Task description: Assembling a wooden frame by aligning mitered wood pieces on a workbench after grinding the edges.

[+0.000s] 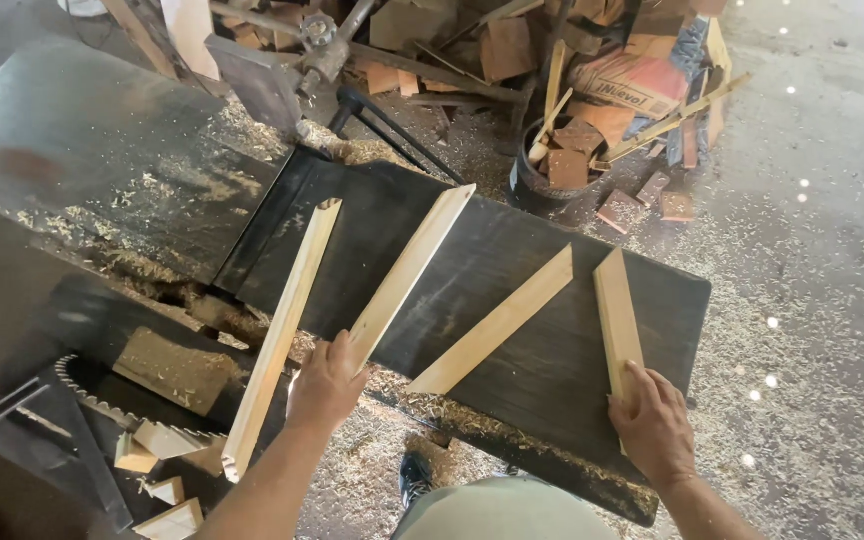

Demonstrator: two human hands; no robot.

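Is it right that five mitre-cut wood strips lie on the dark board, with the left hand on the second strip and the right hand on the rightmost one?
Not quite: the head view shows four mitre-cut wood strips on the dark board, not five. The left hand does rest on the second strip and the right hand on the rightmost strip.

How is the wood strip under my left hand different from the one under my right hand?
The left strip is longer than the right strip. The left strip leans right as it runs away from you; the right strip leans slightly left. The left hand covers the left strip's near end, as the right hand does the right strip's. Both are pale, angle-cut, and lie flat on the dark table.
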